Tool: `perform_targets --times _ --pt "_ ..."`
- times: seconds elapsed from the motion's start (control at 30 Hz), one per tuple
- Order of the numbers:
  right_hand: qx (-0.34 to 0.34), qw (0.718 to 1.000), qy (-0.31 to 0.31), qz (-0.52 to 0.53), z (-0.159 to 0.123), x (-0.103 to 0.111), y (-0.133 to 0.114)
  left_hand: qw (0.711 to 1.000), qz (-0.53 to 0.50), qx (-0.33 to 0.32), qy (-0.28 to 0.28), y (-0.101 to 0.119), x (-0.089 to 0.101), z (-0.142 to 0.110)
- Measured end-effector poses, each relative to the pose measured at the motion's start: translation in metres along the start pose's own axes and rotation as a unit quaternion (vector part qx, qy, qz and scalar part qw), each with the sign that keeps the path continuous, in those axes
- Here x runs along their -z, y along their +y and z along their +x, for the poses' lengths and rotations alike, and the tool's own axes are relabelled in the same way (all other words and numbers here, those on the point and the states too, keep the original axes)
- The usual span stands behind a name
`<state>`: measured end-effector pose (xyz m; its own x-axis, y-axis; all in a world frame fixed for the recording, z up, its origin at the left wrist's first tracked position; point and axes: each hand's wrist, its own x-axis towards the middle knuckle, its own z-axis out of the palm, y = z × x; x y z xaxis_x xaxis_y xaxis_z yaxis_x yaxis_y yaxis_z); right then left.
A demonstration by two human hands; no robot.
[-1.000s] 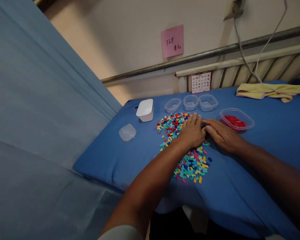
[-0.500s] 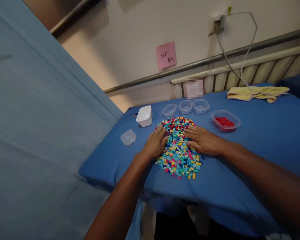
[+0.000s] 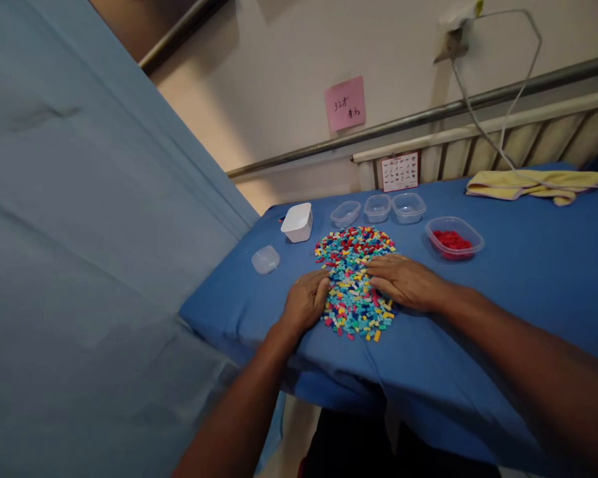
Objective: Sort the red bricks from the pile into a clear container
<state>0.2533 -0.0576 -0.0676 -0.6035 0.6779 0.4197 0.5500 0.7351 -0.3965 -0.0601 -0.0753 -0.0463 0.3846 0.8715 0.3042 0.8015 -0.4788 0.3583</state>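
A spread-out heap of small multicoloured plastic building bricks (image 3: 355,292) lies on the blue cloth, with more red ones toward its far end. Along the heap's left edge rests my left hand (image 3: 306,300), fingers extended and holding nothing. My right hand (image 3: 403,282) lies against the right edge, its fingers stretched out over some bricks with the thumb apart. The bricks narrow between the two hands. Beyond my right hand stands a clear plastic tub (image 3: 455,239) with red pieces in it.
Clear plastic containers (image 3: 377,209) stand in a row behind the heap. To the left are a white tub (image 3: 298,222) and a clear shallow piece (image 3: 266,259). A yellow cloth (image 3: 533,184) lies back right. A blue curtain (image 3: 104,265) hangs left; a radiator and wall are behind.
My left hand has slid toward me along the heap's left side, uncovering bricks at the far left. My right hand has barely moved. The view has shifted slightly.
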Motion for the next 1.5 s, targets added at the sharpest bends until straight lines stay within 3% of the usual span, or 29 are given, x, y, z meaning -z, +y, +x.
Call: perform_targets --times 0.1,0.17,0.3,0.37,0.47,0.73,0.87,1.0,1.13,1.23,1.37,1.5 --pt "-0.018 0.999 0.027 0.009 -0.004 0.005 0.004 0.997 0.027 0.037 0.055 -0.001 0.000 -0.001" --pt "-0.018 1.000 0.007 0.025 -0.007 0.004 -0.002 0.996 0.032 0.059 0.067 0.000 0.000 0.000" --pt "0.016 0.993 -0.101 0.053 -0.011 -0.003 -0.034 0.995 0.032 0.093 0.034 0.001 0.001 0.003" --pt "0.033 0.990 -0.126 0.063 -0.011 -0.005 -0.050 0.993 0.033 0.107 0.024 0.001 0.002 0.003" --pt "0.050 0.988 -0.127 0.072 -0.010 -0.007 -0.062 0.992 0.030 0.119 0.019 0.001 0.004 0.003" --pt "0.065 0.989 -0.116 0.070 -0.011 -0.006 -0.064 0.994 0.006 0.105 0.009 0.002 0.008 0.003" --pt "0.052 0.994 -0.063 0.075 -0.006 0.002 -0.058 0.997 -0.004 0.075 -0.008 0.002 0.011 0.001" --pt "-0.038 0.998 0.024 0.040 0.002 -0.001 -0.034 0.998 0.011 0.042 -0.037 0.007 0.016 0.003" --pt "-0.060 0.998 0.018 0.027 0.011 -0.014 -0.011 0.995 0.027 -0.024 -0.094 0.019 0.014 0.018" --pt "-0.061 0.997 0.029 0.028 0.015 -0.021 -0.006 0.992 0.035 -0.032 -0.116 0.028 0.008 0.028" --pt "-0.077 0.994 0.063 0.040 0.016 -0.024 -0.003 0.994 -0.022 -0.065 -0.089 0.032 0.009 0.023" --pt "-0.098 0.991 0.083 0.035 0.013 -0.023 0.000 0.989 -0.069 -0.101 -0.089 0.025 0.023 0.013"
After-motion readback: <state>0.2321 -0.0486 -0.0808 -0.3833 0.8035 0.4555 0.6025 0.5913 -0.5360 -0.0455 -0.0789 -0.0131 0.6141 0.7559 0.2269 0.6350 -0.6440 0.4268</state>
